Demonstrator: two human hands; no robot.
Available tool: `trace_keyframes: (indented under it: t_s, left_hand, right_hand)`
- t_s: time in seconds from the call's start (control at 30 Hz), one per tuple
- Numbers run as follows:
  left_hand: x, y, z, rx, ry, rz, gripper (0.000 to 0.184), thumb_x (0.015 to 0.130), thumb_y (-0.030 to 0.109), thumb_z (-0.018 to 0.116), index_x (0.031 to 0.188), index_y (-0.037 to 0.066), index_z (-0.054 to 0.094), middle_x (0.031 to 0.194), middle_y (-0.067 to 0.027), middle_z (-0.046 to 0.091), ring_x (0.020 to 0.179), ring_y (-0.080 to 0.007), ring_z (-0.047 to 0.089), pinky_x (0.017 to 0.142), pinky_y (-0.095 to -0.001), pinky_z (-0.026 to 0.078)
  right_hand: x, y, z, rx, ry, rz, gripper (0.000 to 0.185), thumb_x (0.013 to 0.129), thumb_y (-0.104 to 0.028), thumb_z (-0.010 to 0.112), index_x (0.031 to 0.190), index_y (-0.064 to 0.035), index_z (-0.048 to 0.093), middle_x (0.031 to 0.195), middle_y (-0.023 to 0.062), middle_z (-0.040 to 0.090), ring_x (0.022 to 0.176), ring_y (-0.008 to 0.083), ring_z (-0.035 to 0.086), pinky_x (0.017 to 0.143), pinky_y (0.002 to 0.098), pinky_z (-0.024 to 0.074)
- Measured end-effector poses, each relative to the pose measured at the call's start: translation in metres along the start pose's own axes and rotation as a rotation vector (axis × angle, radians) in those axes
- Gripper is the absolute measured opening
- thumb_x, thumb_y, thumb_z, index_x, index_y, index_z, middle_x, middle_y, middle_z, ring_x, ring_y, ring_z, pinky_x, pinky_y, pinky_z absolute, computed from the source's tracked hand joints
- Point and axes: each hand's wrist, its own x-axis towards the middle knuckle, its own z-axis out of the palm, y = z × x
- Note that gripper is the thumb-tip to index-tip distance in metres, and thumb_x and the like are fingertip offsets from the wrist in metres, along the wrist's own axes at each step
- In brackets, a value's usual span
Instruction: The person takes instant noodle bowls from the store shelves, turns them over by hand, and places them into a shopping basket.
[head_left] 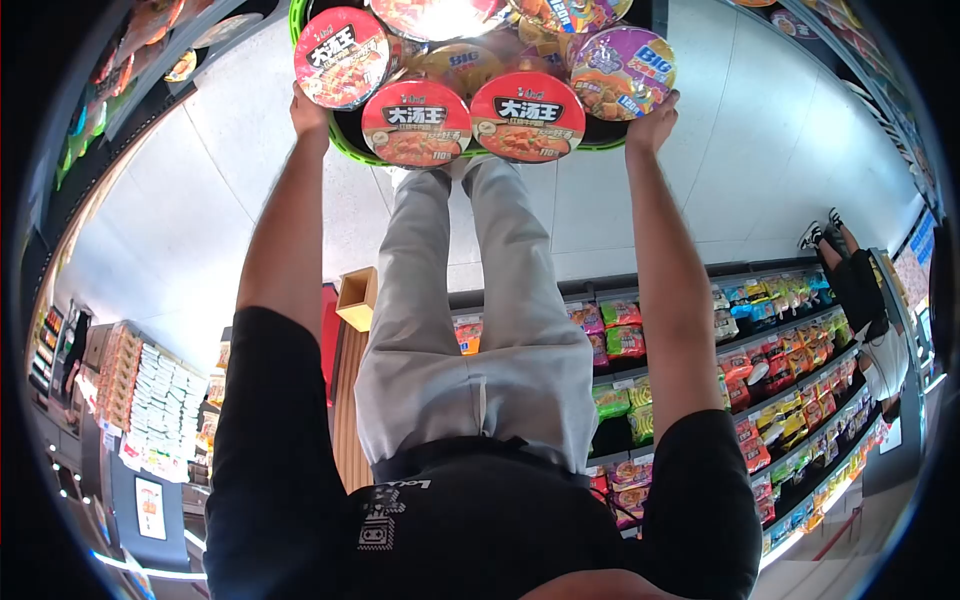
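A green-rimmed basket (350, 150) at the top of the head view is heaped with instant noodle bowls. On its near side are two red-lidded noodle bowls, one to the left (416, 122) and one to the right (527, 117). Another red noodle bowl (342, 58) sits by the left corner, and a purple noodle bowl (623, 72) by the right. My left hand (309, 112) grips the left side of the basket, its fingers partly hidden under the bowls. On the opposite side my right hand (655, 122) is closed around the edge, fingers partly covered.
Shelves of colourful packets (740, 380) run behind me to the right. A person (870, 310) stands near their far end. A wooden box (357, 299) lies left of my legs, and stacked white goods (165, 405) are farther left. More shelves (150, 80) edge the upper left.
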Motion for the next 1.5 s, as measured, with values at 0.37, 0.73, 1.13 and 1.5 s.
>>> trace_keyframes:
  t_s: [0.37, 0.73, 1.13, 1.5]
  left_hand:
    - [-0.173, -0.136, -0.197, 0.055, -0.185, -0.600, 0.057, 0.102, 0.058, 0.036, 0.140, 0.016, 0.049, 0.120, -0.0100, 0.066, 0.094, -0.0212, 0.067, 0.076, -0.0370, 0.053]
    - [-0.411, -0.135, -0.348, -0.091, -0.147, -0.851, 0.033, 0.102, 0.040, 0.048, 0.121, 0.014, 0.055, 0.098, -0.0043, 0.063, 0.080, -0.0151, 0.066, 0.060, -0.0291, 0.049]
    - [-0.449, 0.268, -0.244, -0.487, -0.584, 0.401, 0.069, 0.090, 0.011, 0.070, 0.150, 0.007, 0.035, 0.141, -0.0130, 0.050, 0.124, -0.0229, 0.053, 0.101, -0.0385, 0.046]
    - [-0.559, 0.425, -0.260, -0.342, -0.618, 1.178, 0.157, 0.047, 0.047, 0.100, 0.158, 0.008, -0.004, 0.156, -0.0201, 0.028, 0.146, -0.0326, 0.029, 0.118, -0.0492, 0.025]
  right_hand:
    - [-0.031, -0.138, -0.063, 0.463, -0.491, 0.282, 0.051, 0.093, -0.032, 0.070, 0.128, 0.0015, 0.051, 0.108, 0.0114, 0.062, 0.094, 0.0193, 0.067, 0.065, 0.0318, 0.0633]
    - [-0.064, -0.166, -0.145, 0.675, -0.347, 0.246, 0.039, 0.095, -0.027, 0.069, 0.122, -0.0022, 0.056, 0.111, 0.0080, 0.061, 0.092, 0.0180, 0.066, 0.068, 0.0328, 0.0623]
    - [-0.120, -0.341, -0.347, 1.311, -1.159, 0.436, 0.045, 0.102, -0.017, 0.052, 0.145, -0.0047, 0.042, 0.140, 0.0145, 0.055, 0.126, 0.0285, 0.056, 0.105, 0.0459, 0.0495]
    - [-0.179, -0.475, -0.385, 1.525, -1.602, 0.344, 0.046, 0.102, -0.018, 0.050, 0.146, -0.0049, 0.041, 0.140, 0.0147, 0.054, 0.126, 0.0291, 0.056, 0.105, 0.0465, 0.0492]
